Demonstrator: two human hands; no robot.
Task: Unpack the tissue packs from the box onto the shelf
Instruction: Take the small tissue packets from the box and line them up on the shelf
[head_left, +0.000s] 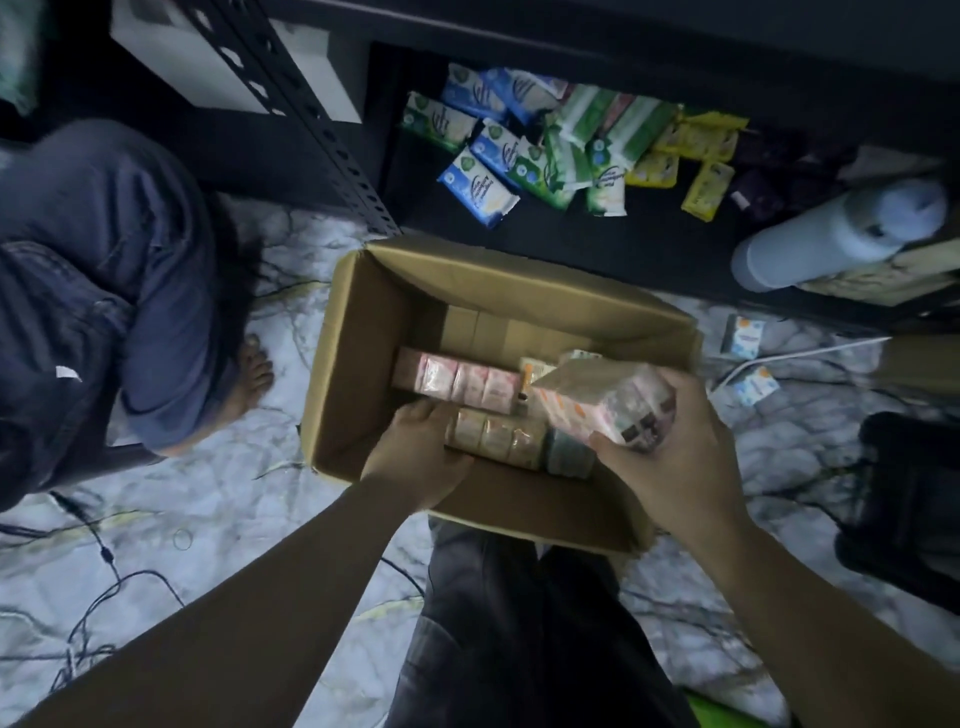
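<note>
Two bare hands work at an open cardboard box (363, 332) on a marbled floor. The right hand (670, 457) is clamped around a pink-wrapped bundle of tissue packs (608, 400), held tilted over the box's right side. The left hand (421, 457) reaches inside the box, fingers resting against a brownish row of packs (498, 436) on the bottom; whether those fingers have closed on it cannot be told. A second pink row (457, 382) lies deeper in the box. Beyond the box's far edge, on the dark lowest shelf (571, 244), blue, green and yellow packs (545, 150) lie in a loose heap. Right of the box, two small packs (748, 358) sit on the floor. Left of the box, another person's bare foot (252, 379) rests on the floor.
</note>
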